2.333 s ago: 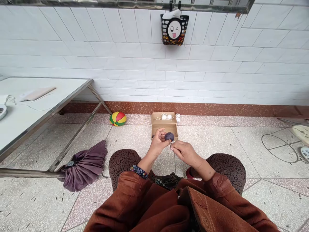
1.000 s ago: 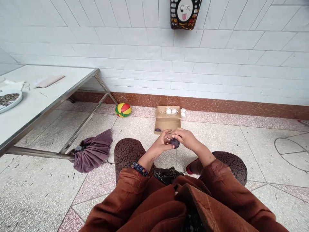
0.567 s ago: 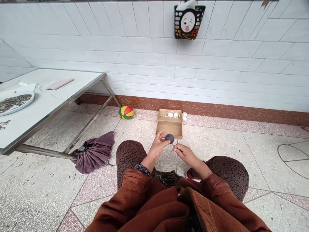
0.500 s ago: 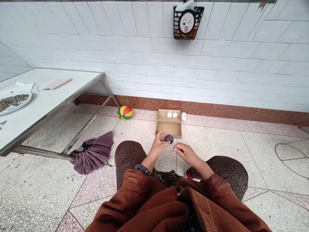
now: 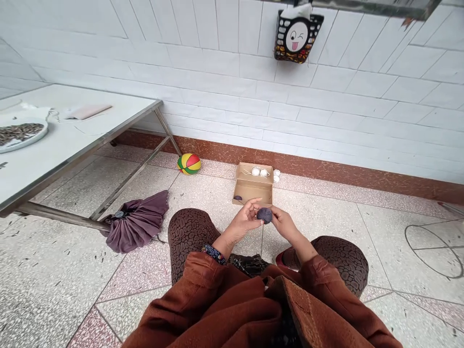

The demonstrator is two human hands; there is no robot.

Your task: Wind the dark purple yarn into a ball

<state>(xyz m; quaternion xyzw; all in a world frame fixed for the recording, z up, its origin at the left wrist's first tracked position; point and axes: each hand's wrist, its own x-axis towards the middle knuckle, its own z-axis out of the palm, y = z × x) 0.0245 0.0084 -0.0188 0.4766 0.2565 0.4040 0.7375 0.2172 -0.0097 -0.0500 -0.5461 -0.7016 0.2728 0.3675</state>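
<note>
A round, dark purple-grey ball of yarn [image 5: 265,215] is held in the air at the near side of the open brown cardboard box [image 5: 256,191]. The left hand [image 5: 242,223] grips it with fingers part-curled, thumb and fingertips against its left side; the right hand [image 5: 284,223] has its fingers nearly closed at the ball's right side, and whether they pinch a strand cannot be told. For good handling, support the ball lightly and hold any strand evenly taut. The box base holds a small dark ball [image 5: 238,197] in its left corner; the lid holds two white balls with loose string [image 5: 255,172]. Above the box hangs a black plastic lattice basket [image 5: 297,30] containing a white bundle [image 5: 295,11].
</note>
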